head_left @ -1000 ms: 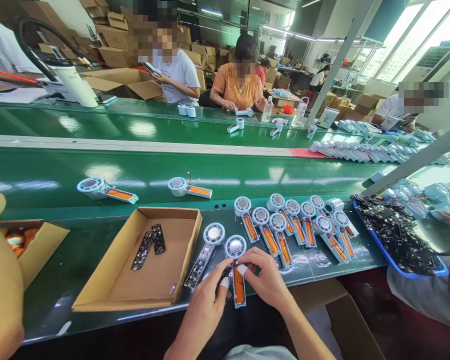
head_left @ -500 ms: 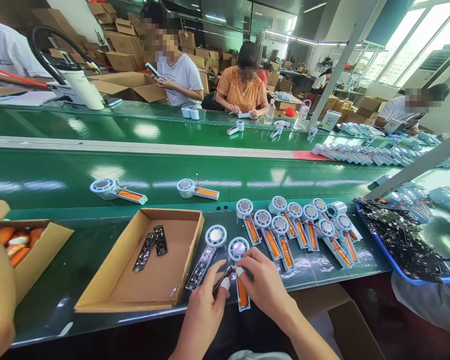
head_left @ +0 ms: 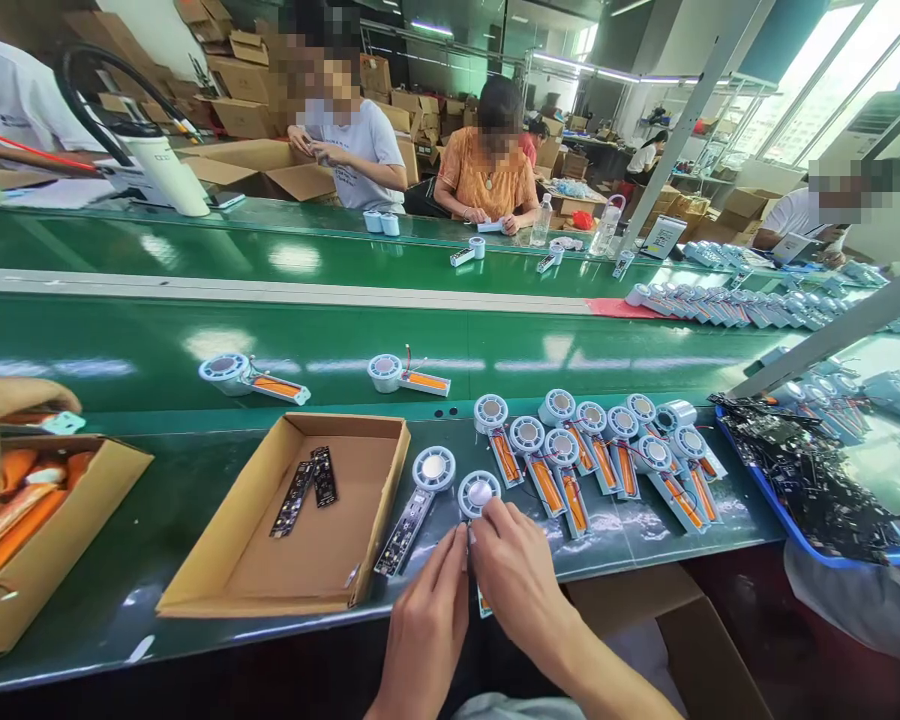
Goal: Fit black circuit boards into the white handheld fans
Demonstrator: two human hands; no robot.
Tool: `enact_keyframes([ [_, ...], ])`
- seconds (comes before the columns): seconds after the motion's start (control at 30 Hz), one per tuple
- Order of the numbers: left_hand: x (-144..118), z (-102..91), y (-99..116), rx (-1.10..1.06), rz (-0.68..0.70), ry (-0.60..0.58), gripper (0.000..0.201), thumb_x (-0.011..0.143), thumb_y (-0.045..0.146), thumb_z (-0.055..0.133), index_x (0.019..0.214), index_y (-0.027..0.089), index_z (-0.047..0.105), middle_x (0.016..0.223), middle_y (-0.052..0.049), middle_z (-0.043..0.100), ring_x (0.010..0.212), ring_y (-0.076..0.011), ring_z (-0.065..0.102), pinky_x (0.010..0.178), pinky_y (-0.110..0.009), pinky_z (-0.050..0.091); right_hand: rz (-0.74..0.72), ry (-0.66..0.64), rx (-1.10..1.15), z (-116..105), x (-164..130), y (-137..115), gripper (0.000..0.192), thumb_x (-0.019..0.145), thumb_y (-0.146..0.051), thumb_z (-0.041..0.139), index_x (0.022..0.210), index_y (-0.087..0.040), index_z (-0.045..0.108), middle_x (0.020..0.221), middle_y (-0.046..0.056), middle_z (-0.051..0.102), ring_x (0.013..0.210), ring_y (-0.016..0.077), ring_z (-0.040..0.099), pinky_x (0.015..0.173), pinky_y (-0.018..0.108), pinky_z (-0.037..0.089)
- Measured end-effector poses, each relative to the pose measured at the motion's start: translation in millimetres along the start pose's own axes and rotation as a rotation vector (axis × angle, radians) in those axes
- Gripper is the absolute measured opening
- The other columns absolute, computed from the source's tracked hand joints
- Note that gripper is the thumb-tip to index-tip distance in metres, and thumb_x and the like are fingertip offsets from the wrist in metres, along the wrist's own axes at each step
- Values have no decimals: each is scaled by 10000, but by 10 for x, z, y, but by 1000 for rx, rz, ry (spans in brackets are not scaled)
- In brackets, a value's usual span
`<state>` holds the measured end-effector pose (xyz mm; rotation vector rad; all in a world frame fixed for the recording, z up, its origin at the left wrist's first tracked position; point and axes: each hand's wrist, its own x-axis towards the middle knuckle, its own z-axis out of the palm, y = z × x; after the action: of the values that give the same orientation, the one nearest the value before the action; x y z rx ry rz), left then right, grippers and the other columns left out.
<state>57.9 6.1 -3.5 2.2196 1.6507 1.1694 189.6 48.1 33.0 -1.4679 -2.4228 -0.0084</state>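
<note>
My left hand and my right hand meet at the fingertips over a light-blue fan unit at the table's front edge. Fingers of both are pinched. The black circuit board seen in my left hand a moment before is now hidden behind the fingers. What my right fingertips pinch is too small and covered to make out. The unit's handle lies mostly beneath my right hand. Left of it rests another fan unit with a circuit board in its handle.
A shallow cardboard tray holds loose circuit boards. At right are several fan units and a blue basket of black boards. Another person's hand is over a carton with orange parts. Units lie on the green belt.
My hands have closed together, covering the circuit board and the unit's orange handle. The two units on the belt have shifted right. At left, the other person's hand now shows a light-blue part.
</note>
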Motion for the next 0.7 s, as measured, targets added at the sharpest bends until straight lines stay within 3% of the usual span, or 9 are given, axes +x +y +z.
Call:
enact_keyframes([
  [0.23, 117, -61, -18, -82, -5, -33, 381, 970, 126, 424, 1251, 164, 680, 1201, -120, 761, 1079, -234, 745, 908, -331, 620, -50, -59, 26, -146, 59, 145, 191, 868, -34, 640, 768, -196, 623, 855, 62, 642, 735, 214, 576, 623, 324, 447],
  [0.47, 215, -129, -94, -239, -105, -118, 351, 960, 153, 456, 1172, 200, 731, 1138, -78, 789, 1054, -212, 754, 933, -297, 604, 67, 90, 507, 11, 28, 259, 190, 924, -85, 566, 971, -202, 709, 983, 50, 670, 852, 171, 673, 744, 258, 529],
  [0.7, 278, -211, -145, -338, -88, -163, 378, 936, 137, 487, 1195, 243, 741, 1178, -60, 779, 1067, -210, 749, 935, -293, 601, 64, 59, 598, 24, 0, 332, 231, 945, -123, 550, 1073, -214, 720, 1028, 76, 667, 898, 193, 666, 787, 280, 548],
])
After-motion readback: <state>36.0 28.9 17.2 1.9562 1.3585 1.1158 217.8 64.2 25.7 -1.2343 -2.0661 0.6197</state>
